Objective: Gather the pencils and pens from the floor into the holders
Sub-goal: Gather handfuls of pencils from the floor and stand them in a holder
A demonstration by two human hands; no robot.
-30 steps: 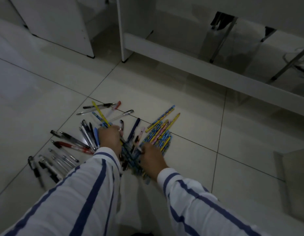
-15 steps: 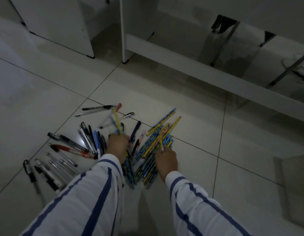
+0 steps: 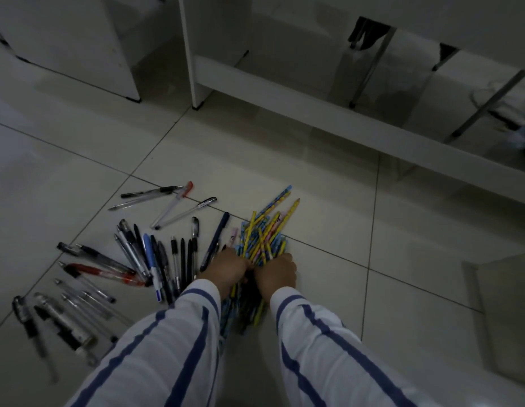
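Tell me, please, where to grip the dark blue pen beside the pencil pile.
Pinch the dark blue pen at its far half, coming from above, across the barrel. It lies flat, and that half has bare tile on both sides; its near end is crowded by the left hand and pencils.

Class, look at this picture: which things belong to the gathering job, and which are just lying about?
Part of the job:
coloured pencils, gripped by the left hand and right hand
pens scattered on the floor tiles

Just lying about:
white cabinet
white desk rail
metal legs

No holder shows.
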